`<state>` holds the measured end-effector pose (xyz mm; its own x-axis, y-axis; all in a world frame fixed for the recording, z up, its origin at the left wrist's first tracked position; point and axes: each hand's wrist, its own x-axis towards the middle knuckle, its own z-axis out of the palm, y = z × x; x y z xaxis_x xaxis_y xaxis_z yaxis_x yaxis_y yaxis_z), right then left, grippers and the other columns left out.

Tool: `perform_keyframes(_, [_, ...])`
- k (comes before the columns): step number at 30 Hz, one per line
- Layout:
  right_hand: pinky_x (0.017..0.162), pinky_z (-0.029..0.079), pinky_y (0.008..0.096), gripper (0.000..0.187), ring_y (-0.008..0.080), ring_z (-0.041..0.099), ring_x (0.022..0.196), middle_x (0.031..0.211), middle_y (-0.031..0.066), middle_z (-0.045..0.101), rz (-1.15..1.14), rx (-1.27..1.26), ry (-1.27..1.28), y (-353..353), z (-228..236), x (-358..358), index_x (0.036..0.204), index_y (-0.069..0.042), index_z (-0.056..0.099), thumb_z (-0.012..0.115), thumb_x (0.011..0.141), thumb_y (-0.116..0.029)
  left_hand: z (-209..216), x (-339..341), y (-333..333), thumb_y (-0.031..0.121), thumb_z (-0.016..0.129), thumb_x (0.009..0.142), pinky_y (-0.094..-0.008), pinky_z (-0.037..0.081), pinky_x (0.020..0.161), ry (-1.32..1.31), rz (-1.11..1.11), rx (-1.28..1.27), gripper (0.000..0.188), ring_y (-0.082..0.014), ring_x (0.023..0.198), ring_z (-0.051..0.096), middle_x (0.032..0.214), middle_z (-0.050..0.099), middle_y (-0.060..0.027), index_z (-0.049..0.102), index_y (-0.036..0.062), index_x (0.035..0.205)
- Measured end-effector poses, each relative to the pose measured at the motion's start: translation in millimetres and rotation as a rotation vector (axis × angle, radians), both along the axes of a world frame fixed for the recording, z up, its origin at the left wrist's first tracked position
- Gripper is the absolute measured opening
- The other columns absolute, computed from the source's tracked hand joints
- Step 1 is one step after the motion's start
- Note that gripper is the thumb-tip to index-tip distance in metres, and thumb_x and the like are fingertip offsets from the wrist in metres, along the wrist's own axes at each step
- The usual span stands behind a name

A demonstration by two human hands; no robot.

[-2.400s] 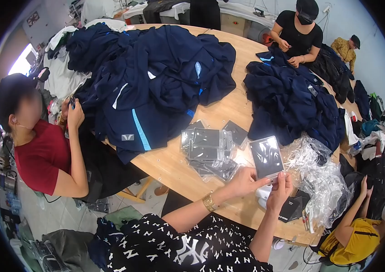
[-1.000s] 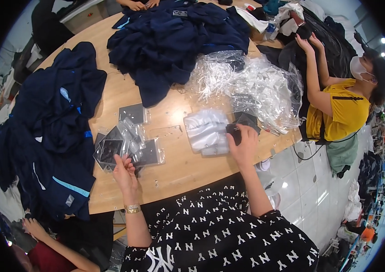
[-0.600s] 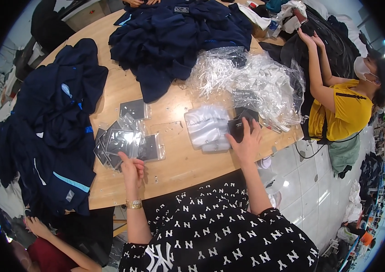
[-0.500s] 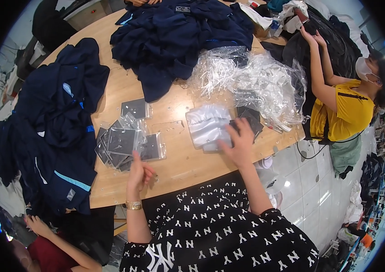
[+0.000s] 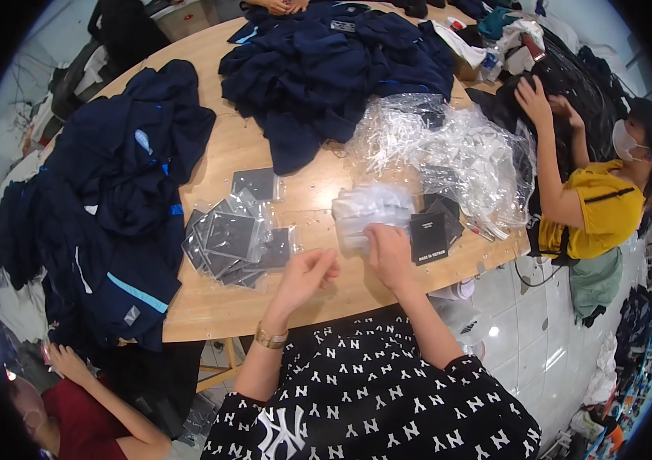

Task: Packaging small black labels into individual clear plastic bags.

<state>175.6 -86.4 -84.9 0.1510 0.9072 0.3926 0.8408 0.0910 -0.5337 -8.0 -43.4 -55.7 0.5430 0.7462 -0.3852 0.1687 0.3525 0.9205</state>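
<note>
A stack of clear plastic bags (image 5: 358,205) lies at the middle of the table, its surface smeared by motion. The fingertips of my right hand (image 5: 390,259) are pinched at the near edge of these bags. Against the outer side of that hand is a black printed card (image 5: 428,239); whether the hand also grips it, I cannot tell. More dark cards (image 5: 447,213) lie just behind it. My left hand (image 5: 309,277) is closed with curled fingers, left of the bags; anything between its fingers is hidden. Left of it lies a pile of bagged dark cards (image 5: 232,236).
Dark navy garments (image 5: 103,207) cover the table's left side, and another navy heap (image 5: 326,77) lies at the back. A large clear bag of white strings (image 5: 479,169) sits at the right. A person in yellow (image 5: 606,211) works at the right, another in dark red (image 5: 80,418) at lower left.
My right hand has come down from the dark cards to the bags' near edge; one black card now lies apart from its pile. My left hand has moved right, away from the bagged cards.
</note>
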Motion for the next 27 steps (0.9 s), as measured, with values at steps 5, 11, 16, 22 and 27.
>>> perform_keyframes(5, [0.056,0.047,0.0289,0.006,0.0197,0.061,0.063,0.075,0.0106,0.061,0.016,-0.052,0.553,-4.1,31.5,-33.0,0.091,0.0,0.051,0.05,0.085,-0.002,3.6,22.7,-4.7,0.027,0.047,0.091,-0.0187,0.041,0.052,-0.173,0.085,0.103,0.031,-0.0049,0.058,0.051,0.065,0.055,0.0001,0.058,0.0005,0.079])
perform_keyframes(11, [0.059,0.048,0.0226,0.016,0.0097,0.059,0.067,0.078,0.008,0.062,0.181,-0.109,0.853,-2.7,47.2,-44.0,0.099,0.003,0.057,0.054,0.084,-0.004,9.4,17.9,-0.3,0.026,0.048,0.091,-0.0187,0.04,0.05,-0.201,0.221,0.173,0.03,-0.004,0.056,0.049,0.062,0.054,0.001,0.058,0.0006,0.078])
perform_keyframes(16, [0.066,0.046,0.0216,0.013,0.0088,0.058,0.074,0.083,0.0061,0.063,0.219,-0.313,1.244,-1.1,54.9,-30.0,0.091,0.003,0.063,0.059,0.081,-0.004,23.0,13.2,-1.2,0.021,0.05,0.089,-0.0275,0.042,0.051,0.027,0.158,0.447,0.027,-0.0136,0.055,0.053,0.061,0.056,-0.0094,0.057,-0.0026,0.078])
perform_keyframes(22, [0.061,0.044,0.0225,0.009,0.0104,0.056,0.066,0.073,0.0062,0.061,0.143,-0.052,0.777,-2.2,64.4,-40.4,0.087,0.002,0.063,0.059,0.079,-0.001,20.7,16.3,-3.9,0.014,0.048,0.087,-0.0365,0.042,0.054,0.066,0.186,0.793,0.02,-0.0328,0.061,0.055,0.065,0.055,-0.0163,0.055,-0.0018,0.077])
perform_keyframes(27, [0.055,0.044,0.0232,0.009,0.0125,0.056,0.06,0.069,0.0078,0.059,0.111,0.06,0.627,-3.5,67.3,-44.2,0.086,0.001,0.063,0.058,0.078,0.001,23.1,19.3,-2.9,0.012,0.05,0.085,-0.0346,0.042,0.051,0.033,0.213,0.79,0.02,-0.0292,0.057,0.056,0.063,0.055,-0.0149,0.054,-0.0017,0.071])
